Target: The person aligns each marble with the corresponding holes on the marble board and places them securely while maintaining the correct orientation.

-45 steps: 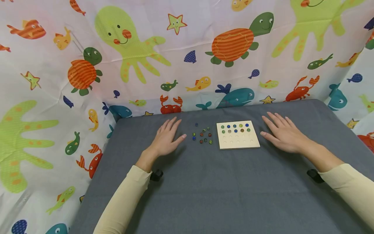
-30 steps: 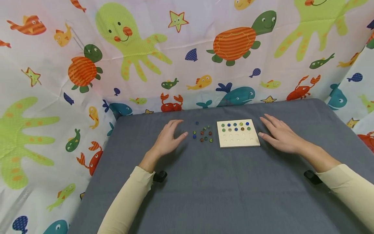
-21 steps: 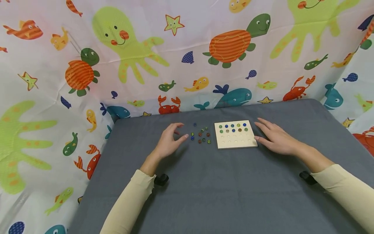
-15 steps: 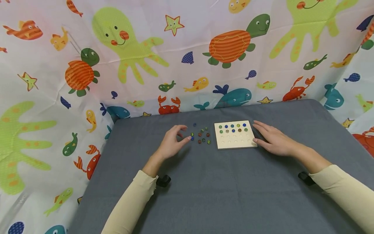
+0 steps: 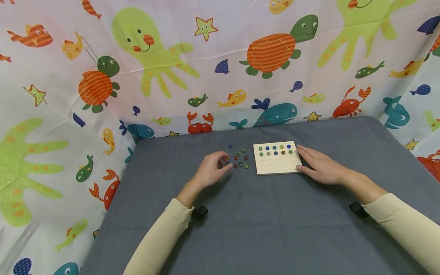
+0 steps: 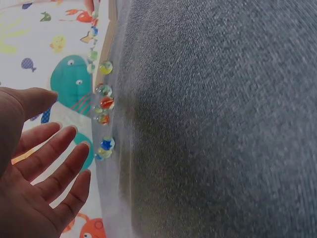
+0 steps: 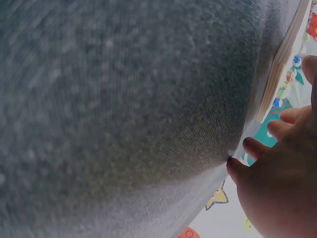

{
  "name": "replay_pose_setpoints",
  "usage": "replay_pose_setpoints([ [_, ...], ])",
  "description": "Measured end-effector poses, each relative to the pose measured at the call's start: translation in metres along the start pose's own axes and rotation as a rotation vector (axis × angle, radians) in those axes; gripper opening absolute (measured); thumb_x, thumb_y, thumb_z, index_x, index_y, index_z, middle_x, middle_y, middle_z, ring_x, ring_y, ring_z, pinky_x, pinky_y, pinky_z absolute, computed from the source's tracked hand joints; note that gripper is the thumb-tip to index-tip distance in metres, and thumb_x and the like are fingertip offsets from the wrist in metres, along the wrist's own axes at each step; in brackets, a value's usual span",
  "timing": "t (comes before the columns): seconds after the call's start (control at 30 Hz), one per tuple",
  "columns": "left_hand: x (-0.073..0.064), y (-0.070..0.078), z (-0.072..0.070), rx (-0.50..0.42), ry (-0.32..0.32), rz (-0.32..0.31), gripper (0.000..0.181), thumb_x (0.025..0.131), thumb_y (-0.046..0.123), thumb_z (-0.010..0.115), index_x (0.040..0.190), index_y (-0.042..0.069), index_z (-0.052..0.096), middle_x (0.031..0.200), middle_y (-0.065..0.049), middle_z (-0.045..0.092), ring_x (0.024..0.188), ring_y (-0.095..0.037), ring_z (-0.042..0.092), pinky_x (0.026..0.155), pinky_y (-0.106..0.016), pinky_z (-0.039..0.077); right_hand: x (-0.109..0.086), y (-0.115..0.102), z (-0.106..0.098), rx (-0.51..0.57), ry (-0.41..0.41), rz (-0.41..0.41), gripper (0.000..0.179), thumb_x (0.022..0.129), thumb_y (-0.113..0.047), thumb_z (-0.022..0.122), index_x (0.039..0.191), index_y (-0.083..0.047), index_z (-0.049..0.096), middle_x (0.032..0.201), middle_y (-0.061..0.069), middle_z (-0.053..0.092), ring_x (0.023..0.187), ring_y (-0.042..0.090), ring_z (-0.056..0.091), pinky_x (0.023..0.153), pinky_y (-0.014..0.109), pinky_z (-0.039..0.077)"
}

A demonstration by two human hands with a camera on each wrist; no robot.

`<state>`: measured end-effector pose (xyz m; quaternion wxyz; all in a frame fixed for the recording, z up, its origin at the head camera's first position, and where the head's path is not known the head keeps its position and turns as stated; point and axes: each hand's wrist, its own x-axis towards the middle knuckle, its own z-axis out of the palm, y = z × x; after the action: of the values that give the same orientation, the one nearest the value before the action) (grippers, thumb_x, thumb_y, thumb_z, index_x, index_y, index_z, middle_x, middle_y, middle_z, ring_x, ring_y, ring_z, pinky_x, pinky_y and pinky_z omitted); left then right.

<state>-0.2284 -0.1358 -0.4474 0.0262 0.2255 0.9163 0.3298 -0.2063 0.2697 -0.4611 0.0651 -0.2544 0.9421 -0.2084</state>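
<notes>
My left hand [image 5: 214, 170] reaches to the left side of a loose group of glass marbles [image 5: 236, 157]. Its thumb and fingers are bent with a gap between them, beside a blue marble [image 5: 227, 162] that is partly hidden. In the left wrist view the left hand [image 6: 44, 173] holds nothing, and a blue-and-clear marble [image 6: 107, 144] lies past the fingertips. My right hand [image 5: 321, 166] lies at the right edge of a pale wooden board [image 5: 278, 168], fingertips and thumb at that edge. Two upper rows of the board's dimples hold marbles; the two lower rows hold none.
A grey cloth [image 5: 240, 229] covers the table. A white curtain [image 5: 220, 46] printed with sea animals hangs behind and at both sides. Dark wrist cameras sit under both cuffs, one at the left wrist [image 5: 200, 213].
My left hand has moved right to the loose marbles, its fingers bending more. My right hand has moved left to the board's right edge. The marbles and board stay in place.
</notes>
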Motion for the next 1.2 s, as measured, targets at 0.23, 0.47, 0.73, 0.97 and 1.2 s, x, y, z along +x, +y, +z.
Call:
replay_pose_setpoints([
  [0.23,0.003,0.009,0.005,0.084,-0.007,0.012,0.034,0.099,0.027,0.07,0.124,0.005,0.069,0.113,-0.009,0.071,0.087,-0.018,0.064,0.075,-0.037,0.053,-0.001,0.001,0.008,-0.006,0.013,-0.018,0.072,0.106,-0.04,0.054,0.158,0.003,0.028,0.164,0.026,0.026,0.148,0.053,0.024,0.114,0.067,0.021],
  [0.47,0.008,0.016,0.013,0.081,-0.023,0.031,0.03,0.098,0.023,0.071,0.122,0.005,0.071,0.11,-0.008,0.072,0.08,-0.014,0.062,0.072,-0.033,0.052,0.001,0.011,0.015,-0.053,0.002,-0.001,0.072,0.108,-0.048,0.046,0.161,-0.002,0.027,0.167,0.02,0.023,0.149,0.053,0.022,0.114,0.068,0.021],
  [0.73,0.014,0.022,0.022,0.123,-0.03,0.03,0.027,0.097,0.022,0.073,0.118,0.006,0.072,0.102,-0.004,0.072,0.075,-0.013,0.059,0.07,-0.031,0.05,0.004,0.017,0.023,-0.082,-0.015,0.034,0.075,0.108,-0.054,0.04,0.161,-0.003,0.025,0.168,0.017,0.021,0.15,0.051,0.02,0.115,0.067,0.019],
  [0.97,0.019,0.026,0.033,0.13,-0.026,0.034,0.022,0.095,0.019,0.075,0.112,0.005,0.074,0.095,-0.003,0.071,0.075,-0.012,0.06,0.071,-0.031,0.051,0.004,0.018,0.026,-0.085,-0.011,0.044,0.076,0.108,-0.055,0.039,0.161,-0.003,0.025,0.169,0.016,0.021,0.152,0.048,0.019,0.117,0.065,0.018],
  [1.2,0.026,0.024,0.042,0.128,-0.027,0.019,0.02,0.094,0.019,0.076,0.111,0.007,0.074,0.091,0.0,0.07,0.074,-0.011,0.061,0.072,-0.028,0.05,0.006,0.019,0.025,-0.099,-0.011,0.041,0.075,0.108,-0.055,0.038,0.161,-0.003,0.026,0.169,0.017,0.021,0.151,0.049,0.02,0.115,0.068,0.018],
])
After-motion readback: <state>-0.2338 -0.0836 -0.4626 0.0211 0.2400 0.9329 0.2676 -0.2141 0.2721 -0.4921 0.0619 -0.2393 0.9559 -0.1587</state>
